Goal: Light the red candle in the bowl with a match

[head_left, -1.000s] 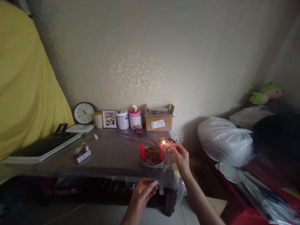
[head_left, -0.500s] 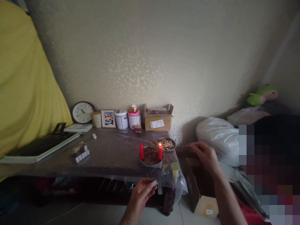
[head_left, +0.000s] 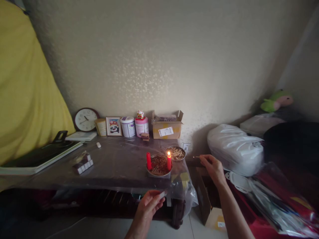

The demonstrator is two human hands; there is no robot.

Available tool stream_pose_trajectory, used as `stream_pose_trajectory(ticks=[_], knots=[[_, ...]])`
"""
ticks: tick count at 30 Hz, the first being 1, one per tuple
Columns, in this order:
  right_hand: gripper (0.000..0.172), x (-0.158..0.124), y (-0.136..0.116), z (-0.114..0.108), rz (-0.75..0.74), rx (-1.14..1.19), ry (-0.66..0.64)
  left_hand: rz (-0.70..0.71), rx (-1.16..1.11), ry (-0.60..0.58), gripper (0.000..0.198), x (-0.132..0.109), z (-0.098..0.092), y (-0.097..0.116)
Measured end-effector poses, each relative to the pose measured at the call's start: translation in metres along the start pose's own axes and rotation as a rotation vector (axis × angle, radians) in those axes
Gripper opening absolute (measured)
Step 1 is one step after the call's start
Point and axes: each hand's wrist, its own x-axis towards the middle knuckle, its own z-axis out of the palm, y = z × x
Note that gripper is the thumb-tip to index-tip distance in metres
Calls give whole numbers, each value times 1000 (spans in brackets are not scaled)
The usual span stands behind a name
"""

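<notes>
Our right hand [head_left: 213,167] pinches a match [head_left: 196,157] right of the table [head_left: 112,172]: likely light, brittle, best held away from the tip. Our left hand [head_left: 149,205] grips a matchbox [head_left: 162,195] in front: probably crushable card, hold sides lightly.

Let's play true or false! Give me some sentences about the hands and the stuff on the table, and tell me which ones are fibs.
1. The right hand pinches a thin match. True.
2. The left hand is empty. False: it holds a small box.
3. A little figurine sits on the pink tin. True.
4. The left candle is burning. False: only the right candle is.
5. The clock is round. True.
</notes>
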Motion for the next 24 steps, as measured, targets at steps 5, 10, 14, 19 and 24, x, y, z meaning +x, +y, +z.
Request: stream_pose_trajectory(ticks=[5, 10, 14, 19, 24], knots=[[35, -1, 25, 16, 92, 93, -25, 15, -13, -21, 20, 0, 1, -1], [34, -2, 44, 40, 125, 126, -47, -2, -12, -38, 21, -2, 1, 0], [26, 5, 46, 57, 100, 78, -84, -9, -21, -40, 22, -1, 0, 0], [12, 23, 39, 83, 64, 12, -84, -44, -54, -5, 28, 5, -1, -3], [14, 40, 30, 101, 67, 61, -100, -56, -85, 19, 31, 10, -6, -6]])
